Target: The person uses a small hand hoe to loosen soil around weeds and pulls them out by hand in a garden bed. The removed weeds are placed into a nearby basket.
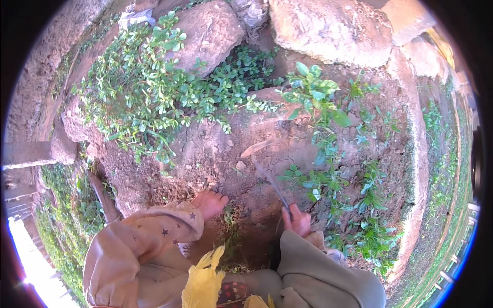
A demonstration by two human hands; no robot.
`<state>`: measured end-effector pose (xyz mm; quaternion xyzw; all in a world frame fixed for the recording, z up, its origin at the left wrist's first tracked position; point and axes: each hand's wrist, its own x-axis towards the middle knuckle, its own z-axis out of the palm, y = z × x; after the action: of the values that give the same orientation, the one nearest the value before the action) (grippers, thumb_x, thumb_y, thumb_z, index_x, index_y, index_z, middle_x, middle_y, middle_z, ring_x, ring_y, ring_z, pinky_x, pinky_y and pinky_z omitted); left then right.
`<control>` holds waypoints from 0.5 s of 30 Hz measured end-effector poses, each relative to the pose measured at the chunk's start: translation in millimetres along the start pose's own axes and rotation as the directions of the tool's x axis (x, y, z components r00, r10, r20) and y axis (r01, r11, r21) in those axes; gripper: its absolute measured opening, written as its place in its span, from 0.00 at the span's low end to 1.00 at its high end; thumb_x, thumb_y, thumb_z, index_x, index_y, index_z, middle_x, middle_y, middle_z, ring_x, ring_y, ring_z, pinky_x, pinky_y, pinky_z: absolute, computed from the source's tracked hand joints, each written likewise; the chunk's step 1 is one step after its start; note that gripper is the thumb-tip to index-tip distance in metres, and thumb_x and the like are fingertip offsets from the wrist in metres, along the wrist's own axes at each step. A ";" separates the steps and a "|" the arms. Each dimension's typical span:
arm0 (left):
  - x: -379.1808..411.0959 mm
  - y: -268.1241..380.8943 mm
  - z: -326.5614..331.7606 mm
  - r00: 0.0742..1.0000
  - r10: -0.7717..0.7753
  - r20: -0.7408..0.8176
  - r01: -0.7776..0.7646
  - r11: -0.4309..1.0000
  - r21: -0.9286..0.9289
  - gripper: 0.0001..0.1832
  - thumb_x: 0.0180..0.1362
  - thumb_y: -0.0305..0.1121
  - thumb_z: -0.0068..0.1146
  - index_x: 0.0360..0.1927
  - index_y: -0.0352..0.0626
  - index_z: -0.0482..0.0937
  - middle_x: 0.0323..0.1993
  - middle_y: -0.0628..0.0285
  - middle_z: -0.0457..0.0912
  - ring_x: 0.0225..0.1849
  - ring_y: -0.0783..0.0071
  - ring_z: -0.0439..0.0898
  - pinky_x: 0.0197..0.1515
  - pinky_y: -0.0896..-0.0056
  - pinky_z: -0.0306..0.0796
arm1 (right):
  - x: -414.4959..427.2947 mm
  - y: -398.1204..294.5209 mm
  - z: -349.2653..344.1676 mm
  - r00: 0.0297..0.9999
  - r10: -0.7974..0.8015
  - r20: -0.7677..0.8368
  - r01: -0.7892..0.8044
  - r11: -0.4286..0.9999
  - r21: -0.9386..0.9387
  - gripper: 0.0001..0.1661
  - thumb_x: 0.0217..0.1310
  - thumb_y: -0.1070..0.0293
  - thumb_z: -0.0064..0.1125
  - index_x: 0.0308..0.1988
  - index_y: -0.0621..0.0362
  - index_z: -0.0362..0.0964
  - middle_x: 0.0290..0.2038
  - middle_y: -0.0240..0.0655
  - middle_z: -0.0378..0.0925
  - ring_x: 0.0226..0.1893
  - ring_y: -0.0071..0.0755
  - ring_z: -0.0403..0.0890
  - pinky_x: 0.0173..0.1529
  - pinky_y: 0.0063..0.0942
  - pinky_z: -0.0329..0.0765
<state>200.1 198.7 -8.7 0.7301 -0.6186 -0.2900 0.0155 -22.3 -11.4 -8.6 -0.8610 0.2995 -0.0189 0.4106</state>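
My right hand (298, 220) grips the lower end of a thin, slightly curved metal blade (271, 183), perhaps a sickle. Its far end is blurred and points up and left over bare soil (215, 150). My left hand (210, 204) rests on or just above the soil, fingers curled and pointing right. Whether anything sits inside those fingers is hidden. Between the two hands, slightly nearer my body, stands a tuft of thin weeds (230, 219). Right of the blade grows a strip of broad-leaved weeds (314, 179).
Dense leafy plants (154, 92) spread at the upper left, around a large rock (210, 36). Another big stone (331, 30) lies at the top. A raised earthen edge (418, 154) runs down the right side. A yellow fringed cloth (202, 279) hangs before my lap.
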 end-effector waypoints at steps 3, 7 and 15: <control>1.8 -1.1 16.5 0.995 0.030 -0.096 -0.016 0.989 0.148 0.07 0.45 0.33 0.52 0.26 0.44 0.69 0.21 0.61 0.73 0.28 0.60 0.76 0.34 0.61 0.70 | 0.3 -9.7 -6.0 0.996 -0.074 0.044 0.077 0.993 -0.086 0.11 0.57 0.63 0.56 0.27 0.57 0.66 0.16 0.44 0.72 0.16 0.51 0.74 0.20 0.43 0.70; 4.4 -1.0 3.5 0.996 0.057 -0.072 -0.052 0.995 0.081 0.06 0.45 0.31 0.51 0.26 0.43 0.69 0.20 0.60 0.73 0.28 0.58 0.77 0.32 0.59 0.70 | 0.0 -8.1 -3.9 0.996 -0.087 0.016 0.088 0.994 -0.062 0.11 0.58 0.64 0.55 0.26 0.57 0.65 0.16 0.44 0.72 0.17 0.51 0.75 0.22 0.42 0.71; 87.4 39.8 -49.5 0.836 -0.493 0.242 0.501 0.503 -0.705 0.19 0.58 0.48 0.44 0.39 0.43 0.74 0.39 0.51 0.78 0.37 0.51 0.77 0.39 0.55 0.70 | -6.5 -0.4 -6.3 0.998 0.005 -0.058 0.004 0.988 0.155 0.11 0.58 0.65 0.54 0.26 0.59 0.66 0.12 0.43 0.68 0.14 0.48 0.72 0.20 0.38 0.68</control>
<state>192.3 93.0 12.3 0.8025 -0.2086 -0.5116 0.2253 -29.2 -12.2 -2.8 -0.8255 0.3090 -0.0669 0.4675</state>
